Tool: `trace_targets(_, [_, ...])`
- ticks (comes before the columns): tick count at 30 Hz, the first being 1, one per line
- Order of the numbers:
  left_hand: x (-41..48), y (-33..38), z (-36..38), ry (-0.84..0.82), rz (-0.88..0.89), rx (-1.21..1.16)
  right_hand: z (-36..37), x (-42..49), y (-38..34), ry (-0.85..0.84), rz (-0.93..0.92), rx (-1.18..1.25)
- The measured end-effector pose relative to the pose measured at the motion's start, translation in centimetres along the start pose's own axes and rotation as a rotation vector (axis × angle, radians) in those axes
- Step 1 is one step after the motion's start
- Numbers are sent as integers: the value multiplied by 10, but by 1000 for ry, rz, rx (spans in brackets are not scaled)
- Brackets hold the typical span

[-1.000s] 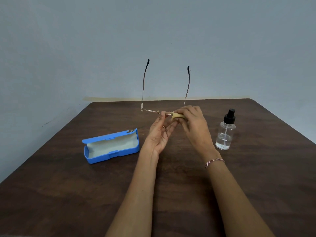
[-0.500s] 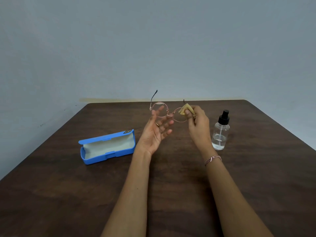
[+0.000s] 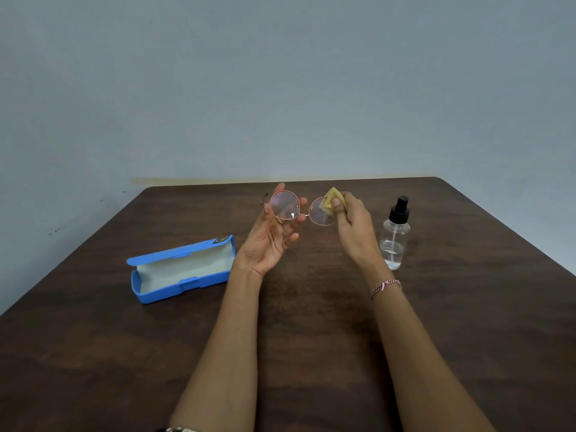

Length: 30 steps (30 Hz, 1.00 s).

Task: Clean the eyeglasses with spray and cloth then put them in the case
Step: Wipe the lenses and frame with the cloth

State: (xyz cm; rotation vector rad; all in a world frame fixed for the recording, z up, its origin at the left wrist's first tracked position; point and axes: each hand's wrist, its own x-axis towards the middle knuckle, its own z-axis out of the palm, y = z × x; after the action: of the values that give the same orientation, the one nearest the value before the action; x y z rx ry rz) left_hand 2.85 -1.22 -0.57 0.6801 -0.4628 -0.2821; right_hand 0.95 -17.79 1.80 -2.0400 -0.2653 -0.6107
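"While both hands are working above the table (image 3: 311, 353), where are the eyeglasses (image 3: 321, 215) sitting?" the student is asking.

"Fig. 1. They are hanging in the air between the two hands, over the far middle of the dark wooden table, with both round, thin-rimmed lenses facing the camera. The left hand (image 3: 268, 241) is gripping the lens on the left side. Its thumb is pressing on the outer rim and its fingers are curling up behind the glass. One temple tip is peeking out just past that thumb."

"And how is the right hand (image 3: 355, 226) behaving?"

"It is pinching a small yellow cloth (image 3: 332, 196) against the upper outer edge of the other lens, with the thumb in front and the fingers folding behind. A pink-and-white bracelet (image 3: 386, 286) is circling that wrist."

"Where are the remaining items lying?"

"The blue case (image 3: 182, 269) is lying open on the table, well to the left of the left hand, with its pale lining facing up. The clear spray bottle (image 3: 394, 235), wearing a black pump top, is standing upright just beside the right wrist in this view, and a little liquid is showing near its base. A grey-blue wall (image 3: 280, 88) is rising behind the table's far edge."
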Motion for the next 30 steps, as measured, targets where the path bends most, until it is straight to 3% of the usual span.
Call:
trace_targets(8, [-4,4,3,20,-17,151,-6,-1,-3,15,-7,-57])
trace_targets(17, [-2,2,6,-32,-2,56,-4,-1,-3,-1,2,-93])
trace_targets(20, [-2,2,8,-28,14,43,-3,1,-1,61,-26,-124])
trace_targets(23, [-1,0,9,-23,26,39,-3,3,-3,232,-67,-226])
trace_targets(26, [1,-1,8,-21,50,30,-3,0,-16,396,-154,-171])
trace_targets(30, [2,-3,8,-14,48,14,8,-5,-39,330,-332,-164])
